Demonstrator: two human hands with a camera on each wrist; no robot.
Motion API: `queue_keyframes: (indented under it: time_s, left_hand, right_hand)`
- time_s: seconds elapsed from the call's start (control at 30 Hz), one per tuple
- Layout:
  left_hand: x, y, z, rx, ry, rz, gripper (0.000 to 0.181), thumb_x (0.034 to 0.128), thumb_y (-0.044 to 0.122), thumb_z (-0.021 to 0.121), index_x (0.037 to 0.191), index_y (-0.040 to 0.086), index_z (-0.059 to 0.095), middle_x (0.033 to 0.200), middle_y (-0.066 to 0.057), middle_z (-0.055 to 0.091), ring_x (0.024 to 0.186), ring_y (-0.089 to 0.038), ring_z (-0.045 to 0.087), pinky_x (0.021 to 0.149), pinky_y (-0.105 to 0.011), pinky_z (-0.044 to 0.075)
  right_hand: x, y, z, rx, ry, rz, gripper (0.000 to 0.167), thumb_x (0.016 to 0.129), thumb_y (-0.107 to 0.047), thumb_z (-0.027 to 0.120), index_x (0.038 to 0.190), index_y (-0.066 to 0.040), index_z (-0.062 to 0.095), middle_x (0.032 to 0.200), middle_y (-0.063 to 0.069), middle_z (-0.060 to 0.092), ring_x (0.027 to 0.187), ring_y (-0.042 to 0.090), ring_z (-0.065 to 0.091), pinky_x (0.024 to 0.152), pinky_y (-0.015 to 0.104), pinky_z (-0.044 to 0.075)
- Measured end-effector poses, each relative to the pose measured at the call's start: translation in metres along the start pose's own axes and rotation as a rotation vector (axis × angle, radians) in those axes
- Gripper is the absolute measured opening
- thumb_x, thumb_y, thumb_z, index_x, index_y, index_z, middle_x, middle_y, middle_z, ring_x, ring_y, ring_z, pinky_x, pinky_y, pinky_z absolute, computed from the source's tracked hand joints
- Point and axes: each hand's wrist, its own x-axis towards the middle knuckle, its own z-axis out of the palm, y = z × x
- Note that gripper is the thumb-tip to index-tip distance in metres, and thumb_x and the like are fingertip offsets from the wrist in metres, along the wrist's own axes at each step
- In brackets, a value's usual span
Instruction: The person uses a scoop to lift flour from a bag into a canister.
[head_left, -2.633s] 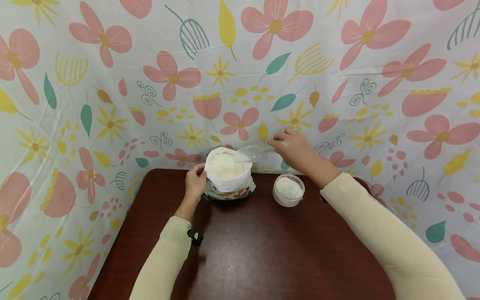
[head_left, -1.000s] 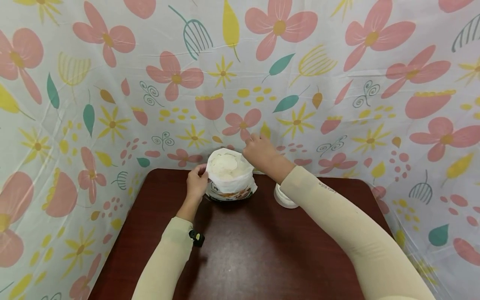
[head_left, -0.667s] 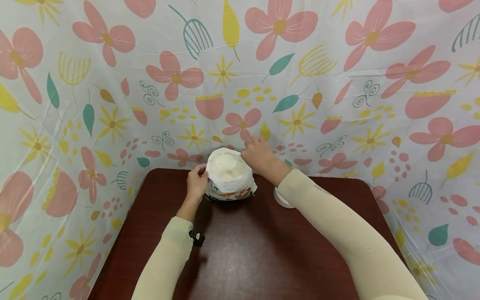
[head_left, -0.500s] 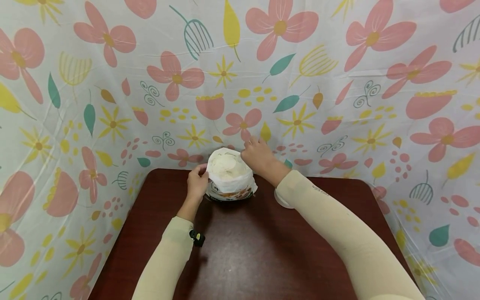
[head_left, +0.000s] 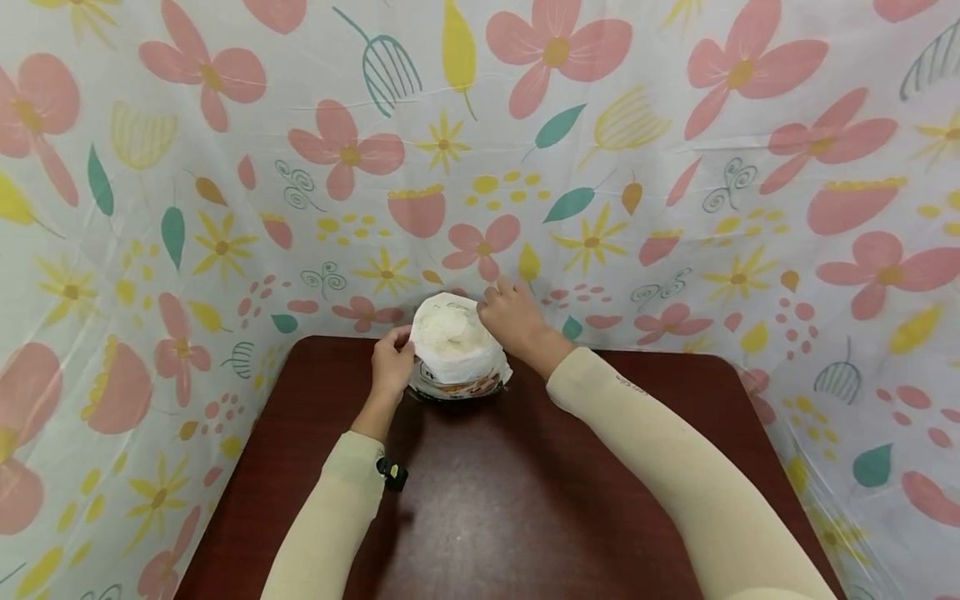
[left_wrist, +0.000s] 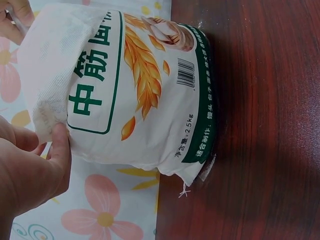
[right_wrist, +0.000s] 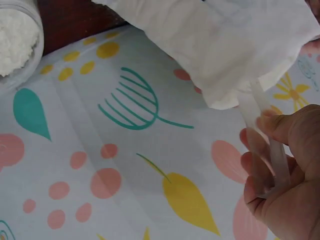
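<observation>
A white cloth bag of flour (head_left: 459,367) stands at the table's back edge, its mouth folded outward and powdery flour (head_left: 446,323) visible inside. My left hand (head_left: 392,362) pinches the rim on the bag's left side, thumb and fingers on the cloth in the left wrist view. At the right side of the mouth, my right hand (head_left: 513,317) grips the clear plastic handle of a scoop (right_wrist: 276,155). The scoop's head is out of sight within the bag. A clear round container (right_wrist: 35,40) of white flour appears in the right wrist view; in the head view the right sleeve covers it.
The dark reddish-brown table (head_left: 480,500) extends in front of the bag. A floral cloth (head_left: 675,167) hangs close behind and along both sides. A small black device (head_left: 392,473) sits on the left wrist.
My right hand has moved left and down from above the container, bringing the scoop into the bag. The right sleeve now hides the container. My left hand keeps its hold on the rim.
</observation>
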Motion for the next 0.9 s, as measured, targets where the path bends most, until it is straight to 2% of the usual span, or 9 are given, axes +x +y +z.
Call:
queue_keyframes:
  time_s: [0.17, 0.27, 0.43, 0.57, 0.73, 0.83, 0.9]
  left_hand:
    - [0.0, -0.001, 0.0, -0.006, -0.007, -0.001, 0.031, 0.1064, 0.005, 0.052, 0.135, 0.003, 0.065, 0.125, -0.021, 0.063, 0.102, -0.032, 0.065, 0.096, -0.051, 0.06]
    - [-0.001, -0.001, -0.001, -0.007, -0.005, -0.006, 0.031, 0.1065, 0.005, 0.052, 0.134, 0.003, 0.065, 0.124, -0.021, 0.064, 0.101, -0.032, 0.066, 0.096, -0.051, 0.06]
    - [0.0, 0.001, -0.001, -0.001, 0.011, 0.005, 0.031, 0.1058, 0.004, 0.053, 0.133, 0.003, 0.066, 0.124, -0.02, 0.064, 0.101, -0.031, 0.066, 0.094, -0.049, 0.061]
    - [0.001, 0.001, -0.001, -0.004, 0.009, -0.004, 0.031, 0.106, 0.004, 0.052, 0.134, 0.003, 0.065, 0.124, -0.02, 0.064, 0.103, -0.031, 0.066, 0.095, -0.048, 0.061]
    - [0.001, 0.0, -0.001, -0.01, 0.009, -0.012, 0.031, 0.1065, 0.005, 0.052, 0.134, 0.004, 0.065, 0.125, -0.02, 0.064, 0.104, -0.03, 0.066, 0.097, -0.049, 0.06]
    - [0.002, 0.0, -0.001, -0.015, 0.012, -0.009, 0.03, 0.1062, 0.004, 0.052, 0.133, 0.003, 0.066, 0.124, -0.02, 0.064, 0.103, -0.031, 0.066, 0.096, -0.05, 0.06]
    - [0.002, 0.001, 0.0, -0.014, 0.009, -0.008, 0.03, 0.106, 0.004, 0.052, 0.133, 0.003, 0.066, 0.123, -0.02, 0.065, 0.103, -0.031, 0.066, 0.096, -0.05, 0.06]
  right_hand:
    - [-0.005, 0.003, 0.005, 0.054, 0.027, 0.003, 0.012, 0.099, -0.002, 0.066, 0.091, -0.008, 0.074, 0.091, 0.01, 0.063, 0.077, 0.022, 0.03, 0.067, 0.033, 0.025]
    - [-0.008, 0.005, 0.007, 0.101, 0.054, 0.002, 0.013, 0.098, 0.001, 0.066, 0.09, -0.007, 0.073, 0.089, 0.01, 0.061, 0.076, 0.021, 0.027, 0.068, 0.033, 0.022]
    - [-0.016, 0.01, 0.007, 0.127, 0.179, -0.015, 0.006, 0.091, -0.003, 0.077, 0.092, -0.009, 0.076, 0.088, 0.01, 0.061, 0.075, 0.019, 0.021, 0.069, 0.032, 0.018]
    - [-0.026, 0.015, 0.008, 0.145, 0.284, -0.023, 0.012, 0.089, -0.004, 0.079, 0.1, -0.009, 0.08, 0.095, 0.011, 0.067, 0.074, 0.02, 0.034, 0.065, 0.031, 0.028]
    - [-0.038, 0.019, 0.011, 0.202, 0.279, -0.016, 0.024, 0.092, 0.002, 0.073, 0.114, -0.008, 0.078, 0.104, 0.013, 0.069, 0.081, 0.028, 0.048, 0.068, 0.037, 0.044]
    - [-0.043, 0.021, 0.012, 0.246, 0.282, 0.0, 0.029, 0.092, 0.003, 0.072, 0.119, -0.009, 0.076, 0.107, 0.013, 0.069, 0.083, 0.03, 0.05, 0.067, 0.039, 0.046]
    - [-0.046, 0.023, 0.014, 0.275, 0.314, 0.007, 0.029, 0.092, 0.002, 0.073, 0.119, -0.009, 0.077, 0.108, 0.013, 0.071, 0.083, 0.031, 0.053, 0.065, 0.038, 0.047]
